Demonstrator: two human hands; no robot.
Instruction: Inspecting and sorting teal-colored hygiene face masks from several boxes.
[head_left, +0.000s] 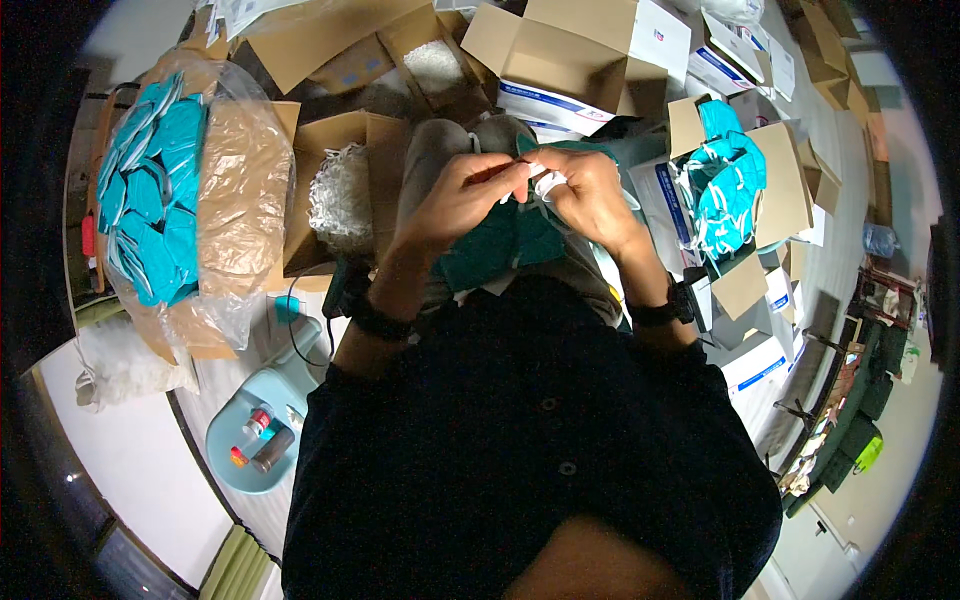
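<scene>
Near: dark shirt fills the lower frame, both forearms rise from it and meet over the lap. Left hand (465, 190) and right hand (590, 195) are almost touching, fingertips pinched together on a thin white strap (540, 180), so each grip is clenched on that strap. The teal mask (505, 240) hangs just below the hands, draped on the knees, long axis running roughly left-low to right-high; the strap end sits at its upper edge, between the thumbs. Neither hand is clearly nearer, the strap lies dead centre. Lower left on the floor, a pale blue stool (250, 440) carries a few small bottles. Farther left, a bag-lined carton (235, 190) is stacked with teal masks. Right, an open box of masks with white straps (730, 190) stands near the right elbow. Beyond the knees, a carton of white shredded filler (340, 195), then more open cardboard boxes (580, 60).
</scene>
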